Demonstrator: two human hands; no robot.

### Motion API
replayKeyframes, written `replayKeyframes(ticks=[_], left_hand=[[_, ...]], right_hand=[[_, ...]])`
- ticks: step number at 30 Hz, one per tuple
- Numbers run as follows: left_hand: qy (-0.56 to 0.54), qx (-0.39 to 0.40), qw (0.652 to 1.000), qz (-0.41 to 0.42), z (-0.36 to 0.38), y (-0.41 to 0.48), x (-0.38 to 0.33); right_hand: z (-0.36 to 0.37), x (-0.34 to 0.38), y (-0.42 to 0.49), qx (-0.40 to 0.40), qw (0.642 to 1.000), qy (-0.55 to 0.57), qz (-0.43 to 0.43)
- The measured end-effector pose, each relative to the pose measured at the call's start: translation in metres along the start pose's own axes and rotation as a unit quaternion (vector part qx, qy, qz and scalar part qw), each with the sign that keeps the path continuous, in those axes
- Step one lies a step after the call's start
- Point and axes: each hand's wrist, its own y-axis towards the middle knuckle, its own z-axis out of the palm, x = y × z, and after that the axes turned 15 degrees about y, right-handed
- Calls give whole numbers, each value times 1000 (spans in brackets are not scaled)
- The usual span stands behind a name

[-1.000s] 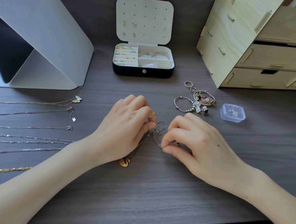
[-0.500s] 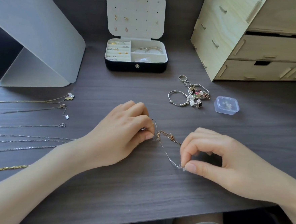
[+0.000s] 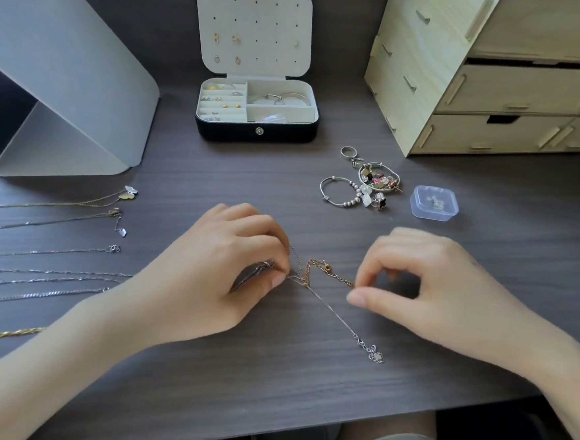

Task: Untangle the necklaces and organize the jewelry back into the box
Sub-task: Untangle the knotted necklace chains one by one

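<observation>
Tangle of necklaces [image 3: 307, 276], middle of the desk [image 3: 270, 390], between the two hands

- Left hand [image 3: 230, 270]: fingers curled round a bunch of chain, knuckles up, covering most of the knot
- Right hand [image 3: 425, 284]: forefinger tip at the end of the rose-gold chain [image 3: 333, 272], thumb just below. Motion blur makes it impossible to tell whether they close on it
- Silver chain [image 3: 337, 316]: runs out of the tangle toward the near edge, lies free and ends in a small flower pendant [image 3: 376, 357]
- Jewelry box [image 3: 255, 135]: far centre, black outside and cream inside, lid upright with a few earrings pinned to it. Small studs and rings sit in the left slots and bangles in the right rear compartment
- Straightened necklaces [image 3: 44, 271]: left of the hands, laid side by side and well apart from the tangle, their far ends cut off by the frame
- Braided gold chain [image 3: 2, 335]: nearest of that row, also cut off
- Heap of bracelets and rings [image 3: 363, 187]: right of centre, items too small to tell apart
- Clear plastic case [image 3: 435, 202]: just beside the heap, contents indistinct
- Wooden drawer unit [image 3: 463, 77]: far right corner, partly out of frame
- Grey folded panel [image 3: 69, 67]: far left, standing at a slant

Surface: dark wood-grain desk; the person's knees show below its near edge
</observation>
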Motion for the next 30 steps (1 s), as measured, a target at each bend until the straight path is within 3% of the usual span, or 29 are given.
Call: replayKeyframes(ticks=[4, 11, 19, 30], left_hand=[[32, -4, 999, 17, 1, -3, -3], [59, 18, 998, 11, 6, -12, -2], [110, 23, 994, -9, 6, -18, -4], [149, 57, 985, -60, 3, -14, -1]], right_hand=[[18, 0, 21, -42, 994, -104, 3], [26, 4, 28, -6, 995, -97, 1], [-3, 9, 20, -10, 992, 111, 59], [-16, 20, 13, 0, 986, 158, 52]])
